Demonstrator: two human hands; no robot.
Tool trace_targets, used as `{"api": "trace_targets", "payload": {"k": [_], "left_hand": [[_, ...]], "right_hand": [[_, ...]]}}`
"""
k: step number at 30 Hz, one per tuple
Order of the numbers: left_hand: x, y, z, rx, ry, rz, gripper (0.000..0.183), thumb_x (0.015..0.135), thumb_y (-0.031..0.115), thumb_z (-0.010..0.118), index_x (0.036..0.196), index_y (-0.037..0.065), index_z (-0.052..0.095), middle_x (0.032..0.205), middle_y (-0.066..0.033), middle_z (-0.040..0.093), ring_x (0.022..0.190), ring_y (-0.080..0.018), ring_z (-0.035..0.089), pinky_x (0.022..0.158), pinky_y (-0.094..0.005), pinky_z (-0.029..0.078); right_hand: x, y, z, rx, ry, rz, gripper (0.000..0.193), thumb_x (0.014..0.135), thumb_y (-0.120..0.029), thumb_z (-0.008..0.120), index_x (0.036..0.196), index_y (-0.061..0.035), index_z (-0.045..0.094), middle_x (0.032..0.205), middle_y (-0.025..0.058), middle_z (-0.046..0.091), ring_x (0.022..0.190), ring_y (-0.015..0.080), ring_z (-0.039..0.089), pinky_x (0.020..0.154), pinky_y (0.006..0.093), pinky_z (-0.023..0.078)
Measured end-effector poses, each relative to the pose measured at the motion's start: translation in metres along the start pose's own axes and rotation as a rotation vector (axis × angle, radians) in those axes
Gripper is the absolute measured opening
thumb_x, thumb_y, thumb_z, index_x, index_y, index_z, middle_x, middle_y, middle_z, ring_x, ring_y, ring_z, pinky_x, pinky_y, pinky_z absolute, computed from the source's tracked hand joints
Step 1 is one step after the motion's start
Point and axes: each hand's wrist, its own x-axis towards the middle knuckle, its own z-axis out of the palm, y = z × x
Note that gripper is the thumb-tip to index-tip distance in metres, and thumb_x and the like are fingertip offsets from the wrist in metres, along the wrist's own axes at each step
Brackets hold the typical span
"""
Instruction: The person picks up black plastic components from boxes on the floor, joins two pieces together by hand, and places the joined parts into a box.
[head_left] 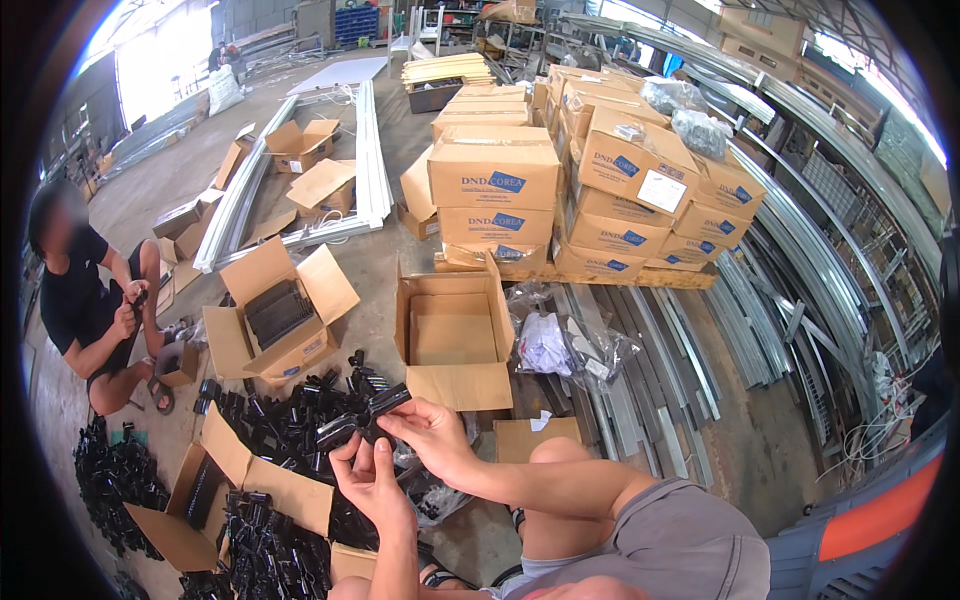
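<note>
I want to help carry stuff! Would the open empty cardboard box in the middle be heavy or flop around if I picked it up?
The empty cardboard box probably feels light, since nothing shows inside it. Its four flaps stand open, so they would likely swing. The walls look straight, so it should hold its shape fairly well.

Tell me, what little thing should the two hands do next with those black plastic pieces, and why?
Probably press the two black plastic pieces together. The left hand grips them from below and the right hand pinches the upper end, so both are held crossed in the air over the pile of loose black plastic parts and look not yet seated.
</note>
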Motion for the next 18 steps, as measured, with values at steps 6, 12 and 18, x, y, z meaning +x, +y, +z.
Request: {"api": "trace_targets", "payload": {"k": [6, 12, 18], "left_hand": [[-0.001, 0.004, 0.003, -0.07, 0.009, 0.001, 0.026, 0.094, -0.004, 0.063, 0.115, 0.0, 0.047, 0.117, -0.0204, 0.065, 0.108, -0.019, 0.063, 0.094, -0.0294, 0.051], [-0.001, 0.003, 0.003, -0.046, 0.001, 0.003, 0.026, 0.095, -0.005, 0.062, 0.115, 0.0, 0.047, 0.117, -0.0209, 0.065, 0.108, -0.0192, 0.063, 0.094, -0.0291, 0.05], [-0.002, 0.003, 0.001, -0.053, 0.014, -0.014, 0.026, 0.094, -0.005, 0.062, 0.116, 0.0, 0.047, 0.116, -0.0207, 0.065, 0.108, -0.019, 0.063, 0.093, -0.0285, 0.05]], "right_hand": [[-0.005, 0.002, 0.005, 0.012, -0.016, -0.149, 0.02, 0.095, -0.003, 0.066, 0.114, 0.0056, 0.066, 0.111, 0.0088, 0.069, 0.103, 0.0117, 0.063, 0.093, 0.0274, 0.051], [0.0, 0.003, -0.002, -0.074, -0.045, -0.176, 0.02, 0.096, -0.002, 0.065, 0.114, 0.0076, 0.066, 0.109, 0.0075, 0.067, 0.105, 0.014, 0.063, 0.095, 0.0288, 0.051], [-0.006, 0.002, 0.002, 0.064, -0.02, -0.206, 0.021, 0.095, -0.003, 0.067, 0.113, 0.0062, 0.067, 0.109, 0.0077, 0.068, 0.103, 0.0132, 0.064, 0.091, 0.028, 0.052]]}}
